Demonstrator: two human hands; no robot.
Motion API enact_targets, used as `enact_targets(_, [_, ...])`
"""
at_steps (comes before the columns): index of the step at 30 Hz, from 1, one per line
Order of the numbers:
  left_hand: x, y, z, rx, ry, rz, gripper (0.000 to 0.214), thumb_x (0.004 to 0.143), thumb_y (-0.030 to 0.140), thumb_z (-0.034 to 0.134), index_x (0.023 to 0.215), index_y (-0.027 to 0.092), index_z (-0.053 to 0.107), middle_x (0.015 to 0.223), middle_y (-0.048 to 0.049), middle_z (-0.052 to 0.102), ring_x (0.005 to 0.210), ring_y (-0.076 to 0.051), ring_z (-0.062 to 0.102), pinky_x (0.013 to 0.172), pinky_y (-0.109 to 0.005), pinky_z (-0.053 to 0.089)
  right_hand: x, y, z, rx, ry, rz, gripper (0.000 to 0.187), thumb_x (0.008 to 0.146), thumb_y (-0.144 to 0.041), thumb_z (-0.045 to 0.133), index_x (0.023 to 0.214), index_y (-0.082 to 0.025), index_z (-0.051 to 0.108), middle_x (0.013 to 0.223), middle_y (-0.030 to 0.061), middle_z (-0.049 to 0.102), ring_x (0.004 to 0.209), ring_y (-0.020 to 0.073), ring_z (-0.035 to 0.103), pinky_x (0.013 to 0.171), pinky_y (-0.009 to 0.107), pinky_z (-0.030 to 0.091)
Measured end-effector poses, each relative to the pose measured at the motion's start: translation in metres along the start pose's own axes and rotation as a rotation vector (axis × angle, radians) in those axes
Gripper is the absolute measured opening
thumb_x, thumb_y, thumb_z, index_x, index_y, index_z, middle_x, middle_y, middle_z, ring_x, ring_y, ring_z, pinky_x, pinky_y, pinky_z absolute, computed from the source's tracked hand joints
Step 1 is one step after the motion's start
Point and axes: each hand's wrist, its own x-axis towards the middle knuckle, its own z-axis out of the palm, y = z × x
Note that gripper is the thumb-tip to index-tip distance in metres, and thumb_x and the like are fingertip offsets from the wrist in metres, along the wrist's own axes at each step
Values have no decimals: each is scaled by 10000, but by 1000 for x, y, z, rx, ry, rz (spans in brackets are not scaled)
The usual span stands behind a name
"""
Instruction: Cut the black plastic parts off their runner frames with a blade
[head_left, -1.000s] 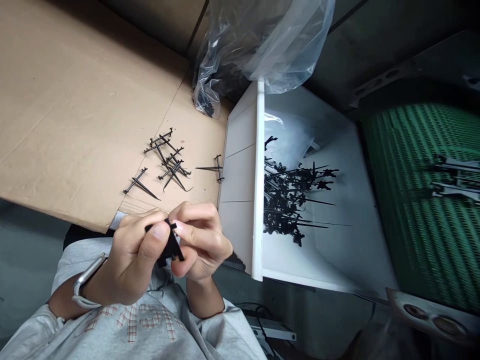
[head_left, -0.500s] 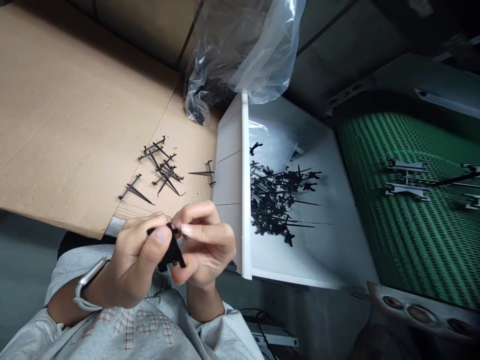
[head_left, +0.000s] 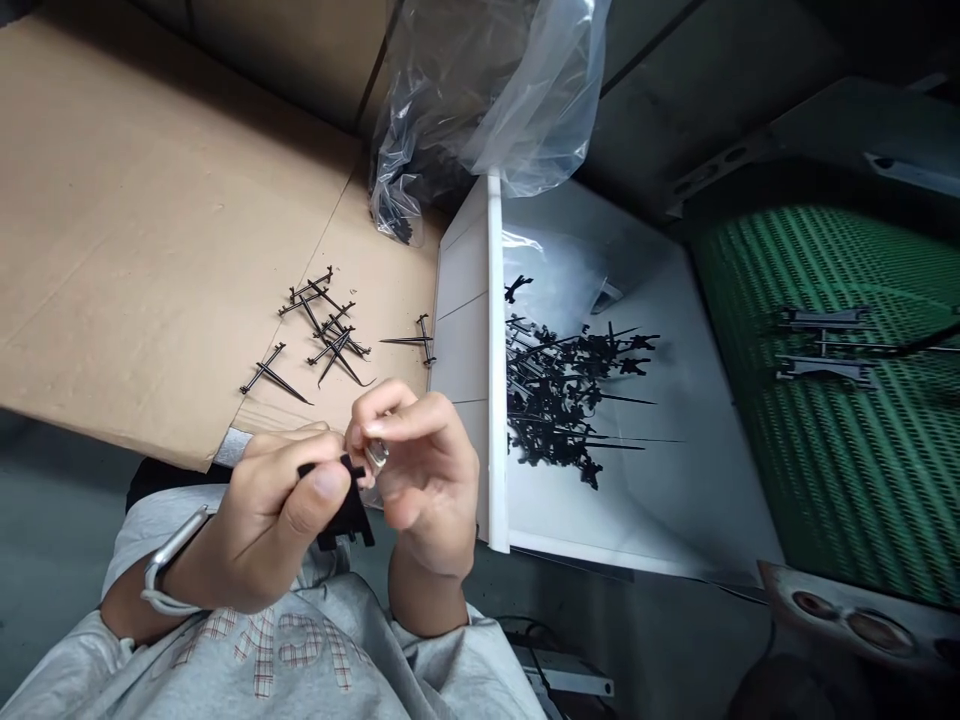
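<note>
My left hand pinches a small black plastic part between thumb and fingers, close to my chest. My right hand is curled beside it, its fingertips pinched on a small shiny metal piece that touches the top of the black part. A watch sits on my left wrist. Both hands hover just below the edge of a cardboard sheet.
Loose black spiked parts lie on the cardboard. A white tray to the right holds a heap of black parts. A clear plastic bag hangs above. A green ribbed conveyor carries grey parts.
My right hand has lifted slightly and turned, so the metal piece in its fingertips now shows. The left hand keeps the black part in place. The view shifted a little.
</note>
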Motion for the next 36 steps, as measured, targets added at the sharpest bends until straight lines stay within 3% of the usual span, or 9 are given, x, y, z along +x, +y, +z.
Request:
enact_targets(4, [2,0,-5,94,-108,105,336,1014,324,416,758,209,600,621,2,506,581,-138,482,588,-281,381,5,-2,-1,37,1,57,244,764,-341,819,893,-253,632,802,-27,539,563,71,467,555,237,473])
enact_targets(10, [5,-5,-6,-17,-138,6,414,1022,378,384,663,204,497,601,13,460,542,-131,427,545,-276,340,3,0,-4,26,85,100,214,801,-395,776,908,-258,653,827,-15,564,602,84,513,576,250,497])
enact_targets(17, [6,-1,-6,102,-94,-12,430,994,439,442,643,211,540,568,13,443,531,-138,412,531,-282,348,6,1,-4,59,57,101,186,768,-279,818,892,-258,682,820,-23,567,684,89,578,646,241,527])
enact_targets(26, [2,-1,-9,163,-75,-19,377,988,403,459,701,212,612,597,-7,544,562,-152,494,575,-277,430,8,2,-1,76,55,100,261,710,-345,859,875,-251,680,808,-22,574,655,84,549,587,216,500])
enact_targets(31, [5,1,-9,98,-56,-44,384,981,379,486,666,202,614,574,6,494,530,-130,422,542,-263,381,6,4,-1,19,102,104,237,756,-396,816,880,-258,668,827,-8,576,659,103,562,596,247,523])
enact_targets(36, [12,0,-9,11,-123,-89,393,999,385,447,727,183,648,627,7,525,517,-108,387,532,-248,369,3,3,-8,29,-21,97,454,622,-414,903,973,-281,647,960,22,632,574,87,514,496,242,494])
